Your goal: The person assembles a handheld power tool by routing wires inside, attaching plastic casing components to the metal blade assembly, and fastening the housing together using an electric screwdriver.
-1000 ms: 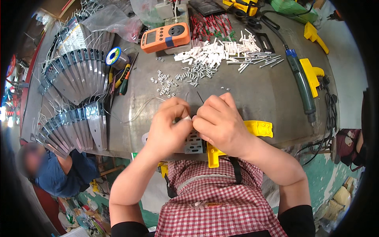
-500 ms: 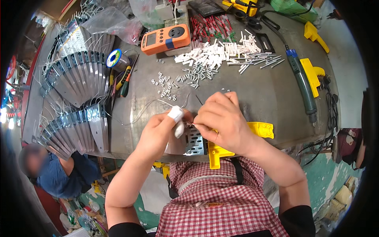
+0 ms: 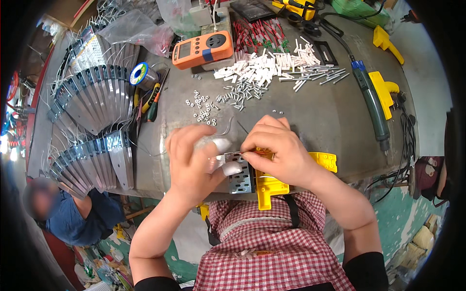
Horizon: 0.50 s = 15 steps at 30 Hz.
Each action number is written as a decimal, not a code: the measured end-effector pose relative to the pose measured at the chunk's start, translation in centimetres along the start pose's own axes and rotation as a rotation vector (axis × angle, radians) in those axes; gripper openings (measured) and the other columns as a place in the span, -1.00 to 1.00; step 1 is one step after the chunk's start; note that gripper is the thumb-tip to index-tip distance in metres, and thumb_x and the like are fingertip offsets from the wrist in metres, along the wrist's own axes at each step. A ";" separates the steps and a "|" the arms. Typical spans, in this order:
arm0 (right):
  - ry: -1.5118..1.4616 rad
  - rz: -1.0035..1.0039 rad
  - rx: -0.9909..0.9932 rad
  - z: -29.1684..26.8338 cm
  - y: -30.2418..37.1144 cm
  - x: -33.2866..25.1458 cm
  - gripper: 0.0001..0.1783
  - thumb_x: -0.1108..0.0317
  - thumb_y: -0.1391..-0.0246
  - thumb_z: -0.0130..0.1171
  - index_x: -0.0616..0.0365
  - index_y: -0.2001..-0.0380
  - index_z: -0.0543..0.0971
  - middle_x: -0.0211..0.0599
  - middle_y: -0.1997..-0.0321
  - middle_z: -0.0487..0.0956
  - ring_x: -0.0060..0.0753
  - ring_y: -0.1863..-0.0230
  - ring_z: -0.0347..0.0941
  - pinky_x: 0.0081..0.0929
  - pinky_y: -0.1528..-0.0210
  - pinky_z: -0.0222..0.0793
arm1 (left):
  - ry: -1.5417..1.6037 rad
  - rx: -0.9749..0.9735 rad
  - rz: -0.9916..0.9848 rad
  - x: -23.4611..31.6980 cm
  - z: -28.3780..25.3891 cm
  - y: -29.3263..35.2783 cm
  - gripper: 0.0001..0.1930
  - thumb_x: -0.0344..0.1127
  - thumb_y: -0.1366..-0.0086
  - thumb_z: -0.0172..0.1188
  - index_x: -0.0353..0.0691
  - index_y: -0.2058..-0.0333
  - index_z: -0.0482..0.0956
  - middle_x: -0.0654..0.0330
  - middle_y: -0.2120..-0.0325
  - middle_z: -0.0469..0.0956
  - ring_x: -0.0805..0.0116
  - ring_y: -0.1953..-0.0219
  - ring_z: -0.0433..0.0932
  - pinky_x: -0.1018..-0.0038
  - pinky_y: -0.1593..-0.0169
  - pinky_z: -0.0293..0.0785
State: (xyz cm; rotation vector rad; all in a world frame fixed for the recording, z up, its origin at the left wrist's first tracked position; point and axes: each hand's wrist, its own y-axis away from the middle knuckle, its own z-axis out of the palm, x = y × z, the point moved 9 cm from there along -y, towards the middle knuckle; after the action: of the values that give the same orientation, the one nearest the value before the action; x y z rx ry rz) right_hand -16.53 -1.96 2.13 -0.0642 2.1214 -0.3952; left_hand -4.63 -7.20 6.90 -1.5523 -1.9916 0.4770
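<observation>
My left hand (image 3: 194, 160) and my right hand (image 3: 279, 150) meet at the near edge of a grey metal table (image 3: 310, 111). Between them they hold a small perforated metal plate (image 3: 239, 172), with a thin wire running up from it. White tape covers two fingertips of my left hand. My right hand pinches something small at the plate's top edge; I cannot make out what. A yellow plastic jig (image 3: 272, 186) lies under my right hand at the table edge.
Fanned rows of metal plates (image 3: 92, 126) fill the left side. Small nuts (image 3: 201, 106), screws (image 3: 240, 92) and white connectors (image 3: 257, 70) lie mid-table. An orange meter (image 3: 201, 48), a solder spool (image 3: 141, 72), a green electric screwdriver (image 3: 374, 104) and a person in blue (image 3: 73, 213) are around.
My left hand has opened its fingers and shifted left along the plate. My right hand has stayed at the plate's top edge.
</observation>
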 end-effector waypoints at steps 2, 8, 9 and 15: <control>-0.003 0.001 -0.007 0.1 -0.2 -0.3 -0.87 0.38 0.15 0.29 0.02 0.46 0.55 -0.52 0.39 0.51 -0.37 0.20 0.39 -0.33 0.06 0.09 | -0.061 -0.014 0.130 1.1 -0.3 -0.4 -0.73 -0.39 0.13 0.35 -0.22 0.41 0.48 0.09 0.16 0.45 -0.03 0.12 0.40 0.18 0.04 0.30; 0.217 -0.194 0.104 -0.1 -0.4 -1.3 -0.90 0.38 0.13 0.25 0.04 0.48 0.54 -0.53 0.37 0.47 -0.35 0.20 0.34 -0.35 0.06 0.07 | 0.982 -0.411 -1.079 -4.9 6.7 4.9 -0.93 -0.50 -0.05 0.19 -0.24 0.43 0.53 0.15 0.26 0.50 0.12 0.22 0.46 0.37 0.11 0.35; 0.143 -0.152 0.089 -0.1 -0.6 -0.6 -0.90 0.35 0.13 0.24 0.04 0.49 0.52 -0.52 0.37 0.44 -0.36 0.21 0.31 -0.31 0.08 0.05 | 0.568 -0.214 -0.500 -3.5 3.7 1.8 -0.79 -0.51 0.03 0.20 -0.27 0.33 0.57 0.16 0.34 0.51 0.18 0.29 0.49 0.36 0.15 0.39; 0.036 -0.095 -0.006 0.0 -1.1 0.3 -0.83 0.32 0.19 0.29 0.04 0.50 0.50 -0.45 0.31 0.41 -0.35 0.16 0.28 -0.30 0.08 0.08 | 0.041 -0.132 0.132 0.2 1.9 -0.1 -0.68 -0.42 0.24 0.25 -0.24 0.37 0.53 0.20 0.44 0.50 0.24 0.38 0.49 0.35 0.23 0.38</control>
State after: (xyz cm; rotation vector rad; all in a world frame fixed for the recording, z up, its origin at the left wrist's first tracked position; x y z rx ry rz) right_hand -16.85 -3.09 2.27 -0.1624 2.1609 -0.4492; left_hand -5.96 -6.89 5.57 -1.7682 -1.9312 0.3683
